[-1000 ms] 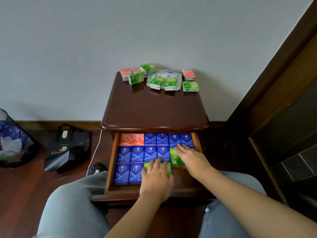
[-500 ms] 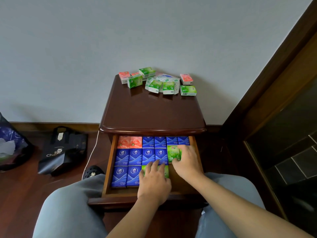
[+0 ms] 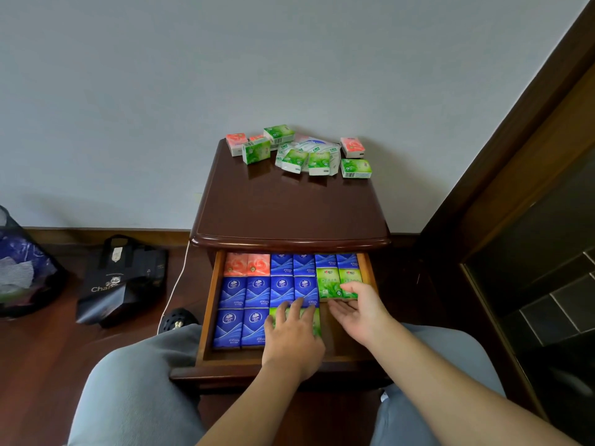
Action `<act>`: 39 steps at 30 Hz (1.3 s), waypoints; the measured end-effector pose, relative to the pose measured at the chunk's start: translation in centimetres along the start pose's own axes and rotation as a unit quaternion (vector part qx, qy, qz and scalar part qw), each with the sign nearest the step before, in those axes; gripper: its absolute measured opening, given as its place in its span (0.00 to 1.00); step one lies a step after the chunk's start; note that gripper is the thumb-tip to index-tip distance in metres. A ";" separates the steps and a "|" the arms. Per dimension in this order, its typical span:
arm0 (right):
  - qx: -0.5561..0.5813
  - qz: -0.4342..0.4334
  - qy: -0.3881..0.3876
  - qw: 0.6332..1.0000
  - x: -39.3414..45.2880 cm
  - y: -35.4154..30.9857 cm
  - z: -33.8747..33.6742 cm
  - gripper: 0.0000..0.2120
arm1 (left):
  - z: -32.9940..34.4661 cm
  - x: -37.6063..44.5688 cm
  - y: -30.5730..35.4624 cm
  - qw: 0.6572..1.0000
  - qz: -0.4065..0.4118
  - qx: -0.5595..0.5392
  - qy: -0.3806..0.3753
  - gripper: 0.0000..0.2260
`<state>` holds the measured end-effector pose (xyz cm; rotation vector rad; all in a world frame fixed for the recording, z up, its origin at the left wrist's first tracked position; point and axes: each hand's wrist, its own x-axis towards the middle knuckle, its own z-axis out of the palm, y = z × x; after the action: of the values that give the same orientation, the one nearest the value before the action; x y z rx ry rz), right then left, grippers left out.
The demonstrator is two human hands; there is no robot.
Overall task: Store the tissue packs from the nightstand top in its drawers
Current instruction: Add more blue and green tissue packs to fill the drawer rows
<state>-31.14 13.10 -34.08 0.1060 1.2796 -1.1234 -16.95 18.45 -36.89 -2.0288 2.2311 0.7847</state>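
Observation:
The dark wooden nightstand [image 3: 289,214] has its top drawer [image 3: 207,304] pulled out. Rows of blue tissue packs [image 3: 257,292], two pink packs [image 3: 247,264] and green packs fill most of it. My left hand [image 3: 293,336] lies flat with straight fingers on two green packs [image 3: 317,320] in the front row. My right hand [image 3: 357,305] is open, palm turned left, fingertips touching the near edge of two green packs [image 3: 338,281] at the drawer's right side. Several green and pink packs [image 3: 299,151] and a white wrapper [image 3: 318,144] lie at the back of the nightstand top.
A black paper bag [image 3: 120,280] and a dark mesh bin [image 3: 22,268] stand on the wooden floor at left. A white cable [image 3: 174,284] runs down beside the nightstand. A dark wooden door frame [image 3: 515,156] rises at right. My knees flank the drawer.
My right hand slid the two green packs back against the blue row at the drawer's right, then drew off them and turned palm-left. My left hand stayed on the front green packs.

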 end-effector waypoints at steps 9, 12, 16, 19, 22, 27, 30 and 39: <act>-0.001 -0.018 -0.024 1.000 1.8 -1.3 1.8 0.05 | -0.3 -0.1 0.0 1.000 0.007 0.011 -0.012 0.30; 0.000 -0.027 -0.028 0.999 2.4 -1.9 2.3 0.07 | -0.5 -0.1 0.0 1.000 0.007 0.009 -0.017 0.30; 0.016 -0.028 -0.033 0.999 2.8 -2.5 2.3 0.14 | -0.5 0.0 0.1 1.000 0.006 0.005 -0.017 0.30; -0.050 -0.024 -0.036 0.998 2.6 -2.5 2.2 0.13 | -0.4 0.1 0.1 1.000 0.006 0.003 -0.016 0.30; -0.197 0.008 -0.038 0.980 1.6 -3.5 2.6 0.22 | -1.0 0.2 0.3 1.000 0.002 0.007 0.018 0.30; -0.483 -0.056 -0.102 0.868 -1.3 -8.1 4.8 0.12 | -5.4 2.9 -0.6 0.971 0.038 -0.002 0.237 0.22; -0.505 -0.227 -0.092 0.828 -1.5 -10.4 6.7 0.06 | -9.3 6.2 -1.3 0.943 0.071 -0.019 0.326 0.20; -0.421 -0.373 -0.023 0.826 6.4 -10.7 11.1 0.18 | -12.4 14.5 -3.0 0.990 0.002 0.089 0.106 0.32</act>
<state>-31.82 -3.09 -29.84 -1.1710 1.7217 -1.0630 -12.48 0.29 -32.16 -2.1083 2.3154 0.3679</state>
